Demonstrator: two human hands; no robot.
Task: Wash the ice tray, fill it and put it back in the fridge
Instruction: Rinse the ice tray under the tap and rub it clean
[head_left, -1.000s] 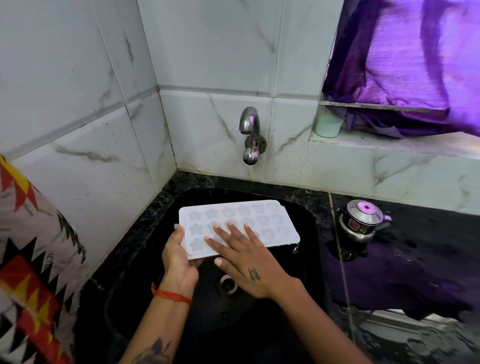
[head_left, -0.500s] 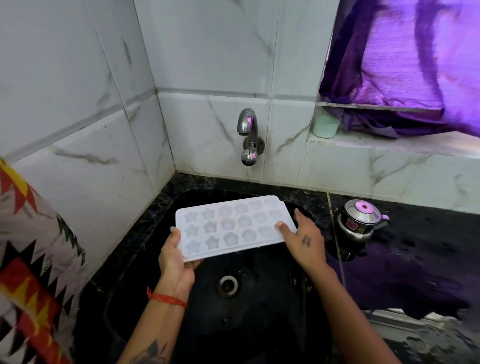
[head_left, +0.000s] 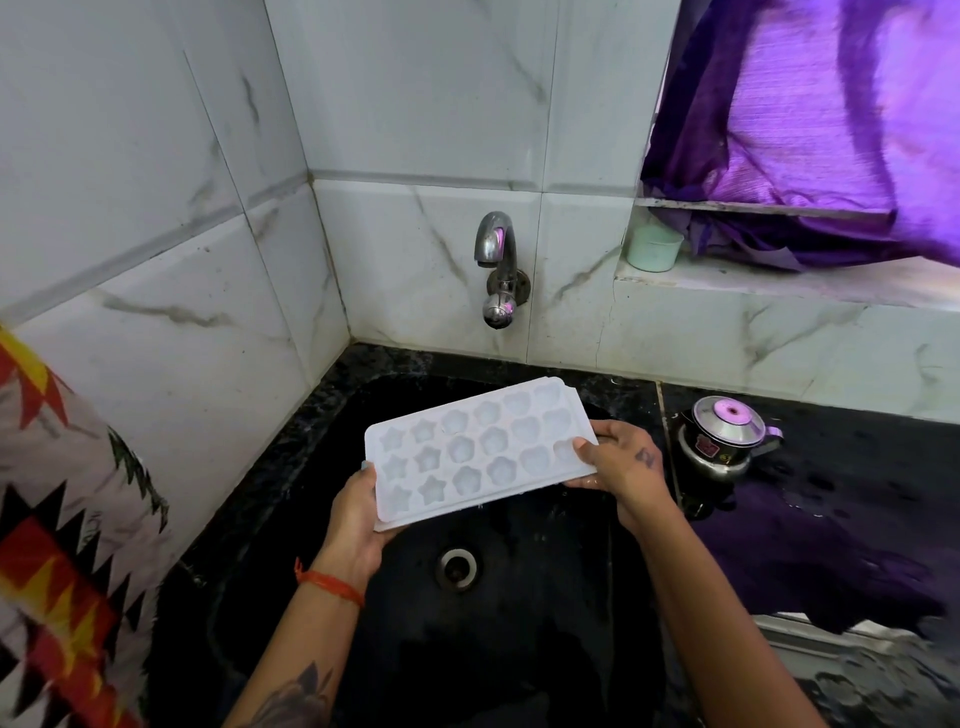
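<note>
A home kitchen's washing corner. A black stone sink (head_left: 519, 649) with a steel drain (head_left: 456, 569) fills the lower centre, under a chrome wall tap (head_left: 497, 270) on marbled white tiles (head_left: 415, 104). At right, a small steel kettle (head_left: 722, 441) stands on the wet black table (head_left: 857, 467), below a purple curtain (head_left: 810, 119).

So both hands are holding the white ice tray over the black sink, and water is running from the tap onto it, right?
Not quite. In the head view both hands, left and right, do hold the ice tray over the sink, but no water is running from the tap.
</note>
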